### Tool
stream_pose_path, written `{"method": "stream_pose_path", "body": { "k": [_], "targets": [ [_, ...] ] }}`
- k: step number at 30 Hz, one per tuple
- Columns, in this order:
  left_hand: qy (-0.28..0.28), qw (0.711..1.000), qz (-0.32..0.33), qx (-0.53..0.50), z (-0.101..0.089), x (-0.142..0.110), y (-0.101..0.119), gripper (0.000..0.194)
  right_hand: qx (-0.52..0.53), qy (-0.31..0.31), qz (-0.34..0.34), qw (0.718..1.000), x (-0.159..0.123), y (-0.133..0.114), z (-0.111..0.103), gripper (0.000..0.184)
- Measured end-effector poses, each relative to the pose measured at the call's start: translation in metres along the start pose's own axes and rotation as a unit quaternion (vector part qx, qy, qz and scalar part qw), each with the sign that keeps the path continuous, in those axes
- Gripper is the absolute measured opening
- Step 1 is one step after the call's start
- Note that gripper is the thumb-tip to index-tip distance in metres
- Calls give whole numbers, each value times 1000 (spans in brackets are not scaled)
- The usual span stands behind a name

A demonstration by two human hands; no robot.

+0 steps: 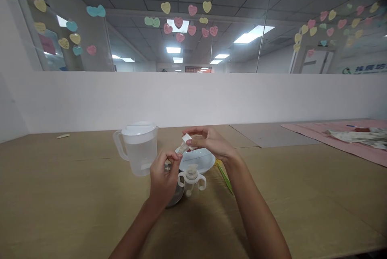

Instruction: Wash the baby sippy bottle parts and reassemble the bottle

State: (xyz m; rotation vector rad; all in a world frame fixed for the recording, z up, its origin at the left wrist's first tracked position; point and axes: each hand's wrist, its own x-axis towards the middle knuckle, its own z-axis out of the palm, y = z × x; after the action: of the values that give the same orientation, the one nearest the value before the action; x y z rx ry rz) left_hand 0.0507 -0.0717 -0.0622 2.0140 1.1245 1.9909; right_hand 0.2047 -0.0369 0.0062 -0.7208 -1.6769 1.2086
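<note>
Above the table's middle, my right hand [211,143] grips a white bottle collar [188,139] between thumb and fingers. A translucent teat [182,148] sticks out of the collar toward the lower left, and my left hand [165,172] pinches its tip. Just below stands an uncapped baby bottle [191,175] with two white side handles, upright. Behind it rests a pale, shallow bowl [202,161], partly hidden by my hands. A dark round metal vessel [177,197] sits beside the bottle, mostly covered by my left hand.
A lidded clear pitcher [140,156] stands left of my hands. Right of the bowl lies a green-handled utensil [225,179] with a yellow end. A pink cloth [317,140] with folded fabric covers the far right. A white wall [193,98] bounds the table's back.
</note>
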Motion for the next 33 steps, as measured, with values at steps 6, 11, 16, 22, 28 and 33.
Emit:
{"method": "stream_pose_path", "body": {
  "k": [6, 11, 16, 22, 28, 33],
  "targets": [
    [19, 992, 102, 65, -1, 1, -14, 13, -60, -51, 32, 996, -1, -2, -2, 41],
    [-32, 997, -59, -30, 9, -1, -32, 15, -121, -98, 31, 987, -1, 0, -12, 42],
    [-196, 972, -128, -24, 21, -24, -46, 55, -315, -44, -43, 947, 6, 14, -21, 35],
    [-252, 961, -112, 36, 23, -41, -56, 49, -454, -56, 5, 889, 22, 35, -20, 35],
    [-238, 970, -43, 36, 23, -45, -55, 29, -461, -48, 38, 885, 22, 35, -21, 29],
    [-215, 975, -42, 29, 24, -48, -53, 22, -420, -73, 69, 902, 18, 30, -18, 30]
  ]
}}
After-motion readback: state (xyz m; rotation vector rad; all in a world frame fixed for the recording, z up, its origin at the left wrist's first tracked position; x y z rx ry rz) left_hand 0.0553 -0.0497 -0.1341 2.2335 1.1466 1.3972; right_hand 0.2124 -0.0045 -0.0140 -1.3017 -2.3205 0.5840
